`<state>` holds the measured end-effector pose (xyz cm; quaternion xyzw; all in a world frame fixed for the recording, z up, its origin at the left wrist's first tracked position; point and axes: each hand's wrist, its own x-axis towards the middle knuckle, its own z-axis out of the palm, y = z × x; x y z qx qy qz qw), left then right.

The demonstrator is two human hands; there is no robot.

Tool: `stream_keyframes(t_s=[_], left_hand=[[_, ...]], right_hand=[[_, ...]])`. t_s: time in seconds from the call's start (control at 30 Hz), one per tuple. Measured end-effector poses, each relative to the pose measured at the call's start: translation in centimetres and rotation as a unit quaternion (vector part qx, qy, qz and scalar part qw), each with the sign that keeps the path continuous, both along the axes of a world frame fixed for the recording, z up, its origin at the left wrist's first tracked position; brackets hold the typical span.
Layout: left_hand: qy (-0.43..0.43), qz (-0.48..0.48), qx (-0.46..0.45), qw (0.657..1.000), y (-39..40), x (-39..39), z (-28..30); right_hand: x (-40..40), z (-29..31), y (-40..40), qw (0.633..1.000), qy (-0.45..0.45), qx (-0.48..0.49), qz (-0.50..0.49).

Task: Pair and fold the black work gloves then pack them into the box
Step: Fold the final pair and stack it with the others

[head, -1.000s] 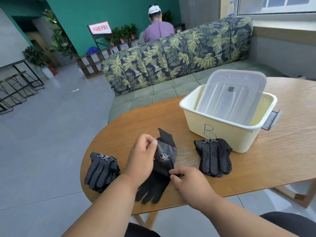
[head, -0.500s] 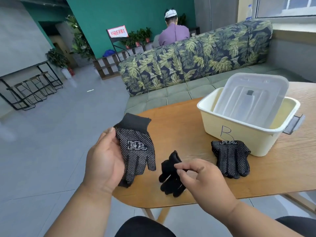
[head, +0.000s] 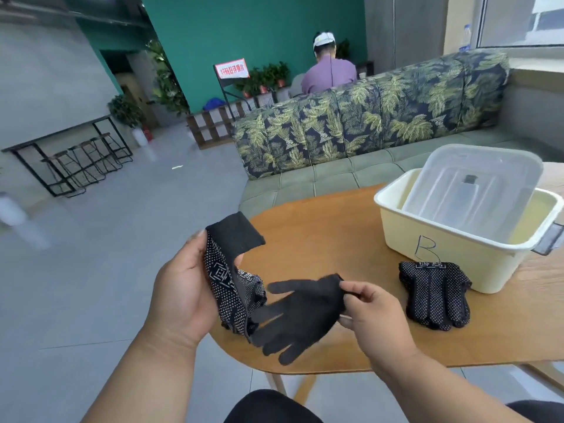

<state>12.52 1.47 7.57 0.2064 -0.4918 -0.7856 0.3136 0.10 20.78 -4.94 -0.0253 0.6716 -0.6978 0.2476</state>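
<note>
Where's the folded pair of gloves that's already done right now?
In the head view, the folded pair of gloves lies on the table at the right, against the front wall of the cream box, just below its handwritten B.

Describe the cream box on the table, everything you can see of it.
The cream box is a rectangular plastic tub with a rolled rim, standing upright on the wooden table at the right. A hand-drawn letter B marks its near wall, and a grey latch handle sticks out at its right end. A translucent lid leans tilted inside it, its upper edge above the rim. No gloves show inside. A folded pair of dotted black gloves lies on the table against its near wall.
</note>
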Motion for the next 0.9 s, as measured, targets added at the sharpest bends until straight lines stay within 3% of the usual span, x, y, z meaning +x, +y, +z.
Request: stream_keyframes(t_s=[0.13, 0.5, 0.67, 0.8, 0.9], left_hand=[[-0.022, 0.002, -0.025, 0.999, 0.6, -1.2, -1.6], [-0.043, -0.007, -0.035, 0.998, 1.0, -3.3, -5.0], [-0.064, -0.032, -0.038, 0.997, 1.3, -3.6, -5.8], [-0.087, -0.038, -0.041, 0.995, 1.9, -3.8, -6.7], [-0.105, -0.052, -0.046, 0.992, 2.3, -4.0, -7.3]], right_hand=[[-2.2, -6.0, 1.6, 0.987, 0.016, 0.158, 0.03], [-0.5, -3.1, 2.1, 0.919, 0.199, 0.329, 0.086], [-0.1, -2.7, 2.4, 0.904, 0.225, 0.348, 0.102], [0.8, -1.9, 2.7, 0.87, 0.324, 0.359, 0.099], [1.0, -1.6, 2.7, 0.881, 0.381, 0.262, 0.102]])
